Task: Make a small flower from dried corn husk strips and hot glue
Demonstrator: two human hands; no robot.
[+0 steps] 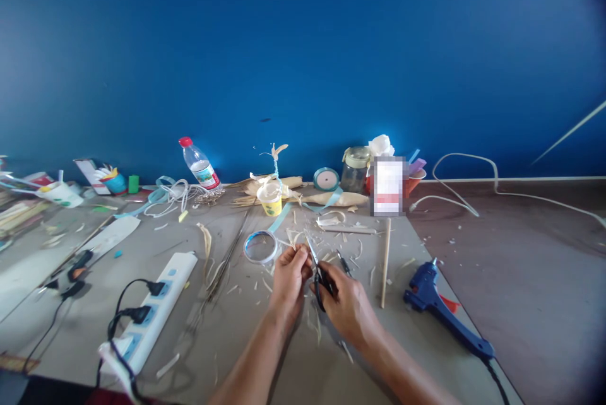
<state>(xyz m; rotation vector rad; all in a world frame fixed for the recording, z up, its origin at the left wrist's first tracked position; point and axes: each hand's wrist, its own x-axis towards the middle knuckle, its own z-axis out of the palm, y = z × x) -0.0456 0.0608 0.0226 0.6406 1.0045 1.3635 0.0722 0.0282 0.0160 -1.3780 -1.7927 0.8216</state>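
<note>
My left hand (288,279) is closed in a pinch on a pale, papery husk piece (294,238), whose tip pokes up above the fingers. Black-handled scissors (323,288) are in my right hand (349,307), fingers through the loops. Their blades point up and away, close beside the left fingertips; whether they touch the husk I cannot tell. Just beyond the left hand lies a roll of tape (260,247). A dark pen-like tool (343,262) rests behind the right hand. Pale trimmings are scattered around both hands.
A blue glue gun (440,310) lies at the right, a white power strip (163,304) with plugs at the left. Farther back stand a yellow-and-white cup (271,202) holding a twisted stem, a tilted bottle (201,166) and a glass jar (355,168). A wooden stick (386,266) lies right of my hands.
</note>
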